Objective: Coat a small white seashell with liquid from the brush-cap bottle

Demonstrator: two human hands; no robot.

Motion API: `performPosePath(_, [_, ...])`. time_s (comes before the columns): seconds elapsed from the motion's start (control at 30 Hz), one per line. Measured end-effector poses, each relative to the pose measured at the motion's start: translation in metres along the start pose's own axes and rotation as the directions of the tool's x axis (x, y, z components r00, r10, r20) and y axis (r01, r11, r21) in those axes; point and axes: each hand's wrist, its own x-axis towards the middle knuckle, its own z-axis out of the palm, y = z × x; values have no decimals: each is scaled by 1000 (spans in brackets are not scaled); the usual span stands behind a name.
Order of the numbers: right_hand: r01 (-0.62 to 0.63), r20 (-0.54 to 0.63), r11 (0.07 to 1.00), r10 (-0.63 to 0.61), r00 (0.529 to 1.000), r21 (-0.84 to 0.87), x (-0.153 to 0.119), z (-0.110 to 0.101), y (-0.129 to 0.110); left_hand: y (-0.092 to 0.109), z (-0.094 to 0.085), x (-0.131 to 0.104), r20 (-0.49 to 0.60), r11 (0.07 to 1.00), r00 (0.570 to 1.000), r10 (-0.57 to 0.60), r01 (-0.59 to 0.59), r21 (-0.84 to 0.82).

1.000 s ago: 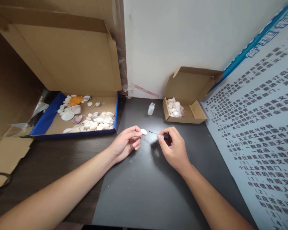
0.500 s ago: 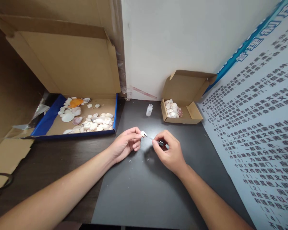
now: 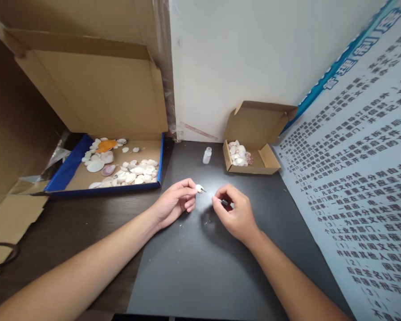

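Note:
Between thumb and fingertips, my left hand (image 3: 177, 201) pinches a small white shell (image 3: 199, 188) over the grey mat (image 3: 187, 272). My right hand (image 3: 235, 211) is closed on a thin brush with a black cap (image 3: 224, 202). The brush's dark tip is at the right side of the shell; whether it touches is too small to tell. Beyond the hands stands an uncapped small bottle (image 3: 207, 155) with whitish contents.
On the left an open blue-edged box (image 3: 161, 162) holds several shells and an orange piece (image 3: 106, 145). A small open cardboard box (image 3: 254, 170) with shells stands back right. A printed board (image 3: 321, 178) rises along the right side. White specks dot the mat.
The brush tip and the shell have shifted very slightly against each other. The camera view has moved a little; both hands stay nearly in place.

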Motion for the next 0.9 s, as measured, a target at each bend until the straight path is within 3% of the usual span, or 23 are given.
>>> performPosePath(0.13, [-44, -31, 998, 42, 999, -51, 0, 0, -1, 0, 1, 0, -3, 1000, 1000, -2, 2, 0])
performPosePath(0.27, [9, 21, 1000, -9, 1000, -22, 0, -1, 0, 0, 1, 0, -9, 1000, 1000, -1, 1, 10])
performPosePath(0.4, [-41, -59, 997, 37, 998, -64, -1, -1, -1, 0, 1, 0, -1, 1000, 1000, -7, 7, 8])
performPosePath(0.53, [3, -16, 999, -3, 1000, -33, -1, -1, -2, -1, 0, 0, 6, 1000, 1000, -2, 2, 14])
performPosePath(0.9, [-14, -50, 998, 11, 999, -60, -3, 1, -4, -1, 0, 0, 8, 1000, 1000, -13, 13, 14])
